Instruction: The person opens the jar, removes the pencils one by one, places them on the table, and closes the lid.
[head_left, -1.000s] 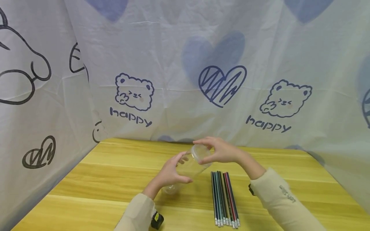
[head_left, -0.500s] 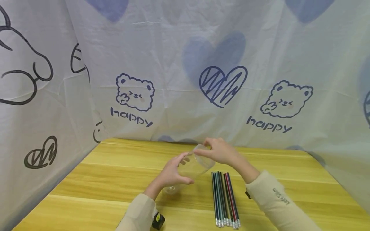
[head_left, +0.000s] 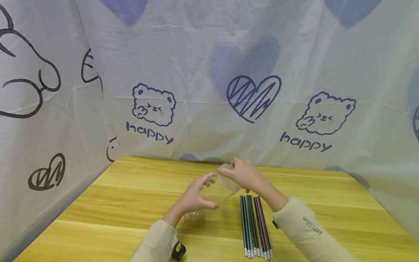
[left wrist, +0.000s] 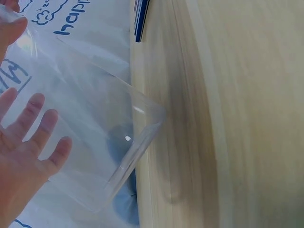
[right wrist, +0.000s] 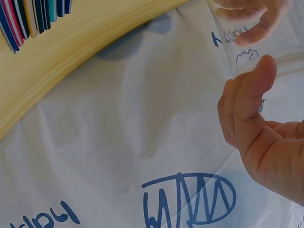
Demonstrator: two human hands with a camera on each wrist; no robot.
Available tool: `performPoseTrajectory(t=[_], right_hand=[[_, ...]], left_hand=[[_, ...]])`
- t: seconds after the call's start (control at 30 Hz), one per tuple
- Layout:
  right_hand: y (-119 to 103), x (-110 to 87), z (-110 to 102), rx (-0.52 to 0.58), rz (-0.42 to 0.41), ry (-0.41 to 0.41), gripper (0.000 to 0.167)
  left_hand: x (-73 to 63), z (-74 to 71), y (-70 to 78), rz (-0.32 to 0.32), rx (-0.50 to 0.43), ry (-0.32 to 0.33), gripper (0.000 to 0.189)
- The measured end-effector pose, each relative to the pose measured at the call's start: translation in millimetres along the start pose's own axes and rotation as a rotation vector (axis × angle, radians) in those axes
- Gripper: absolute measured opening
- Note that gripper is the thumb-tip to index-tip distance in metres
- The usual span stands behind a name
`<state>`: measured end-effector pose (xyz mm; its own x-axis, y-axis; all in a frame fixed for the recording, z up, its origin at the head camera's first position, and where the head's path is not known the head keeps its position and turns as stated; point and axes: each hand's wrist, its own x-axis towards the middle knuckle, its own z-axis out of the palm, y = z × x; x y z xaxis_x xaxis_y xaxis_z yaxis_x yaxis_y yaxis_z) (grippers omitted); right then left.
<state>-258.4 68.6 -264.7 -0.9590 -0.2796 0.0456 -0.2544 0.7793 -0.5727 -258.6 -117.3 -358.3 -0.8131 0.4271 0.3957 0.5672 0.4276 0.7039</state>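
A clear plastic jar (head_left: 216, 192) is held tilted above the table, its base toward the lower left and its lidded end up to the right. My left hand (head_left: 192, 196) grips the jar's body, thumb on the near side and fingers round the far side. At the upper end, my right hand (head_left: 248, 175) grips the translucent lid (head_left: 229, 183) by its rim with thumb and curled fingers. The left wrist view shows the jar's see-through wall (left wrist: 90, 95) and base, with nothing visible inside. From the right wrist, the lid's edge (right wrist: 289, 62) shows behind the curled fingers.
A row of several dark and coloured pencils (head_left: 254, 225) lies on the yellow wood-grain table (head_left: 124, 203), right of the jar, with metal-banded ends toward me. A white printed cloth (head_left: 196, 127) hangs behind the table's far edge and along the left.
My right hand has turned about the lid, its fingers going from spread to curled and its wrist shifting left and down. The left hand and the jar stay nearly where they were.
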Motion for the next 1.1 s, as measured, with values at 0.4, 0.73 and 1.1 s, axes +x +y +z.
performPoseTrajectory(t=[0.4, 0.73, 1.1], right_hand=[[10.2, -1.4, -0.1, 0.085, -0.098, 0.015, 0.060], [31.8, -2.9, -8.5, 0.174, -0.136, 0.055, 0.056], [62.8, -15.6, -18.2, 0.234, -0.099, 0.134, 0.052]], left_hand=[[3.1, -2.0, 2.6, -0.030, 0.013, 0.022, 0.087], [11.2, 4.1, 3.8, -0.070, -0.032, 0.100, 0.089], [25.5, 19.1, 7.0, -0.104, -0.070, 0.177, 0.089]])
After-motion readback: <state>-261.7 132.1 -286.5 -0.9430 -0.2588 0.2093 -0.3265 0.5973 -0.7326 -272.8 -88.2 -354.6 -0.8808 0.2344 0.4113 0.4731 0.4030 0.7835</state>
